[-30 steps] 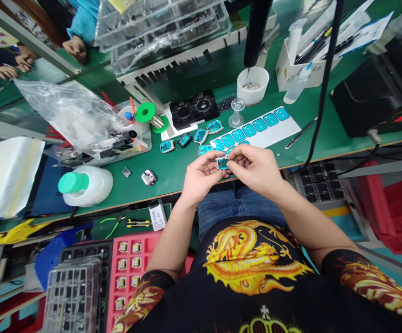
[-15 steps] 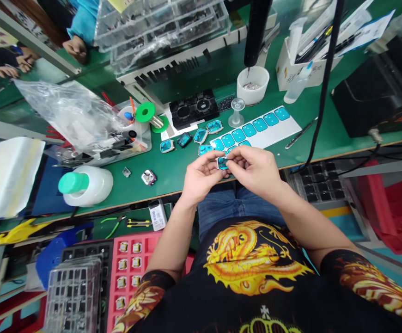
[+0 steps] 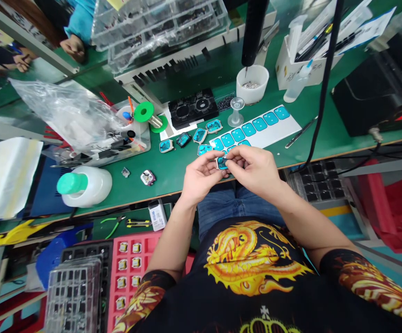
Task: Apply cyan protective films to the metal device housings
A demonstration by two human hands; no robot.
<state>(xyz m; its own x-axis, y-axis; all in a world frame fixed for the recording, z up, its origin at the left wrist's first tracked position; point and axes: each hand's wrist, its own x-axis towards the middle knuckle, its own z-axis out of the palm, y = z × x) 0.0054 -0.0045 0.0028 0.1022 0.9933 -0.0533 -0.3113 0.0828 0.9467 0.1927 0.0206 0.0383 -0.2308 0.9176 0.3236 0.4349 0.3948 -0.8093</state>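
A small watch case with a blue face is held near the bench's front edge. My left hand grips it from the left between thumb and fingers. My right hand closes in from the other side, its thumb and forefinger pressed at the case; whether they pinch a separate piece is hidden. Just beyond lies a white sheet with blue stickers. Several similar blue-faced watch cases rest to the left of the sheet. Farther left sits another watch case with its inside showing.
A white bottle with a green cap and a solder spool stand left. Behind are a white cup under a hanging electric screwdriver, and a clear dispenser. Tweezers lie right. Co-workers' hands show across the bench.
Both hands keep almost the same place around the watch case, with only a slight shift at the fingers. The bench view has moved a few pixels left.
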